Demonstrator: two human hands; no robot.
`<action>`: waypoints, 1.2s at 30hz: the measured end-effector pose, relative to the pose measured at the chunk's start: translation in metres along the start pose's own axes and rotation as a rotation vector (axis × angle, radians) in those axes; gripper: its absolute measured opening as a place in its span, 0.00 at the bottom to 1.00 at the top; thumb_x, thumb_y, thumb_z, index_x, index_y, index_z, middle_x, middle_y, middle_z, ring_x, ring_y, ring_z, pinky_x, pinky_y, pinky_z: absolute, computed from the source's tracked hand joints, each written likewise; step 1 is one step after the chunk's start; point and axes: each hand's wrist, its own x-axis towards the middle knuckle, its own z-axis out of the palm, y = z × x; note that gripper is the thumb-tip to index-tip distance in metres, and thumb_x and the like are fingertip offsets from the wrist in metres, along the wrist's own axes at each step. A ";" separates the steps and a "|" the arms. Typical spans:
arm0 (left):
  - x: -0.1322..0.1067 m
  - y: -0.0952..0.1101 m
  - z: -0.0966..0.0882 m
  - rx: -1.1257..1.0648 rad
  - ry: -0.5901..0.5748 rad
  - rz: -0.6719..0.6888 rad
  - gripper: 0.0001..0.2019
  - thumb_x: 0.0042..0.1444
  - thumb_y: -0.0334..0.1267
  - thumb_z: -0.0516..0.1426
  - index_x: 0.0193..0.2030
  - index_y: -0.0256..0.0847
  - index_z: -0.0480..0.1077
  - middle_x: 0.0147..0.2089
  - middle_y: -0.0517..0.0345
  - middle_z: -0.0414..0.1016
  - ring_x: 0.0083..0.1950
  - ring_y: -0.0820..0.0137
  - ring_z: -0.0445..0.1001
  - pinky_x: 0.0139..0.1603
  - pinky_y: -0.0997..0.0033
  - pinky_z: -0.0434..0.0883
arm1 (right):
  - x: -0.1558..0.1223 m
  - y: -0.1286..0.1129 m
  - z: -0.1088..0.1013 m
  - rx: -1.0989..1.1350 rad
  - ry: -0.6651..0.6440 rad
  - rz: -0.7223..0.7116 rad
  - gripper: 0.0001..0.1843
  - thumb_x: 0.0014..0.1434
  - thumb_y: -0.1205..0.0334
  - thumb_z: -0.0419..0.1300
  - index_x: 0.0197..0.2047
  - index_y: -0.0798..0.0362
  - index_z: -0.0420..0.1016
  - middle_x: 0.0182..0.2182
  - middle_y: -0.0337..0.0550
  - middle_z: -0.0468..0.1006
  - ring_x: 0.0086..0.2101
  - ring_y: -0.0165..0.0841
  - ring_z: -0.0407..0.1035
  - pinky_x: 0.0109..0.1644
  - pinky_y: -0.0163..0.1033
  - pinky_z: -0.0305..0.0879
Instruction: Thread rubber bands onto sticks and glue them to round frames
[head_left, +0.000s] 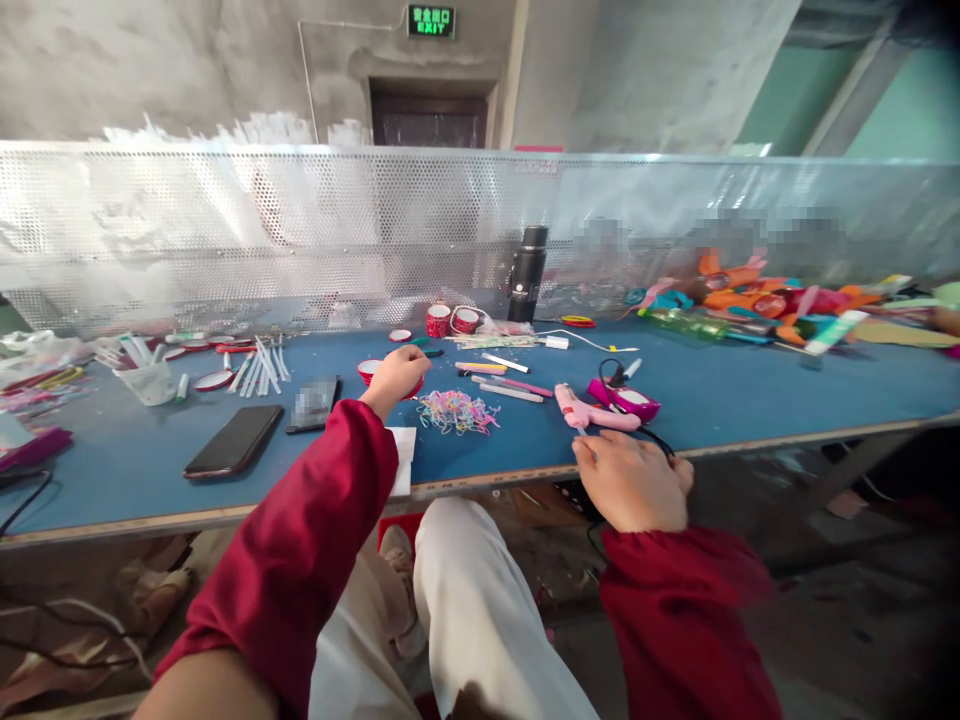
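Note:
My left hand (401,376) reaches over the table, its fingers bent down and closed at a red round piece (414,386). Whether it grips that piece is hidden. Another red round piece with a white top (367,368) sits just left of it, and a heap of pastel-coloured loops (457,411) lies to its right. At the front edge, my right hand (634,480) is closed with its back up. A thin pale bit shows at its fingertips, too small to name. Just beyond lies a pink glue gun (592,411), beside a magenta device with a black plug (626,398).
Two phones (234,441) and a cup of white sticks (146,382) are on the left. Pens (510,388) lie mid-table. A black flask (528,275) stands by the perforated metal screen (420,220). Orange items (750,290) are piled right; white cable (592,339) crosses the back.

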 end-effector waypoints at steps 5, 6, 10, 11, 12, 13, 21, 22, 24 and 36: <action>-0.002 -0.008 -0.002 0.367 -0.069 0.079 0.08 0.49 0.41 0.59 0.30 0.44 0.79 0.33 0.55 0.80 0.36 0.65 0.73 0.36 0.71 0.63 | -0.017 -0.047 -0.024 0.169 0.165 -0.129 0.18 0.68 0.53 0.52 0.50 0.48 0.80 0.55 0.51 0.77 0.52 0.51 0.68 0.57 0.59 0.54; -0.003 -0.009 -0.001 0.399 -0.084 0.077 0.08 0.48 0.43 0.60 0.31 0.45 0.80 0.34 0.55 0.80 0.36 0.64 0.74 0.36 0.70 0.64 | -0.016 -0.059 -0.029 0.213 0.177 -0.150 0.17 0.68 0.55 0.52 0.49 0.48 0.80 0.55 0.50 0.78 0.53 0.50 0.67 0.59 0.58 0.53; -0.004 -0.017 0.005 0.440 -0.184 0.114 0.10 0.42 0.46 0.65 0.30 0.46 0.81 0.34 0.55 0.81 0.36 0.64 0.74 0.37 0.70 0.65 | 0.011 -0.100 -0.030 0.310 0.100 -0.206 0.15 0.64 0.56 0.59 0.52 0.46 0.79 0.54 0.48 0.78 0.55 0.49 0.67 0.61 0.56 0.55; -0.003 -0.018 0.007 0.441 -0.206 0.115 0.08 0.42 0.45 0.65 0.29 0.46 0.81 0.32 0.55 0.80 0.34 0.64 0.74 0.36 0.70 0.65 | 0.022 -0.108 -0.025 0.316 0.056 -0.218 0.18 0.63 0.54 0.61 0.54 0.46 0.78 0.54 0.49 0.78 0.54 0.49 0.68 0.59 0.54 0.58; -0.003 -0.019 0.008 0.438 -0.223 0.113 0.07 0.42 0.44 0.65 0.27 0.45 0.81 0.30 0.55 0.79 0.32 0.65 0.73 0.34 0.70 0.65 | 0.034 -0.116 -0.019 0.319 -0.005 -0.228 0.20 0.61 0.52 0.63 0.55 0.46 0.77 0.54 0.49 0.78 0.54 0.48 0.69 0.58 0.52 0.60; -0.003 -0.018 0.009 0.431 -0.227 0.112 0.06 0.43 0.42 0.64 0.26 0.44 0.80 0.28 0.56 0.78 0.31 0.66 0.72 0.33 0.70 0.64 | 0.046 -0.124 -0.013 0.319 -0.082 -0.253 0.23 0.58 0.50 0.65 0.56 0.45 0.77 0.54 0.50 0.78 0.53 0.47 0.70 0.56 0.50 0.63; 0.002 -0.009 0.003 0.312 -0.062 0.086 0.09 0.47 0.43 0.60 0.26 0.41 0.78 0.22 0.58 0.72 0.26 0.70 0.66 0.27 0.70 0.58 | 0.102 -0.146 0.016 0.444 -0.285 -0.375 0.09 0.60 0.64 0.63 0.42 0.47 0.83 0.43 0.42 0.84 0.46 0.37 0.76 0.49 0.37 0.67; 0.003 -0.009 0.002 0.300 -0.065 0.084 0.09 0.47 0.43 0.60 0.25 0.41 0.78 0.21 0.58 0.71 0.25 0.70 0.66 0.27 0.70 0.58 | 0.105 -0.143 0.018 0.525 -0.265 -0.384 0.09 0.60 0.66 0.62 0.41 0.47 0.83 0.41 0.41 0.84 0.44 0.35 0.76 0.49 0.36 0.67; 0.003 -0.010 0.002 0.274 -0.073 0.078 0.09 0.47 0.43 0.60 0.25 0.41 0.78 0.20 0.59 0.70 0.24 0.70 0.65 0.27 0.69 0.57 | 0.108 -0.136 0.024 0.692 -0.226 -0.393 0.12 0.61 0.69 0.59 0.43 0.49 0.83 0.40 0.40 0.85 0.42 0.33 0.77 0.49 0.35 0.68; 0.001 -0.008 0.002 0.195 -0.186 0.053 0.12 0.46 0.45 0.61 0.28 0.37 0.79 0.19 0.60 0.69 0.24 0.72 0.65 0.27 0.73 0.60 | 0.103 -0.130 0.055 0.839 -0.033 -0.298 0.08 0.59 0.67 0.63 0.39 0.50 0.84 0.39 0.41 0.85 0.39 0.36 0.77 0.48 0.40 0.71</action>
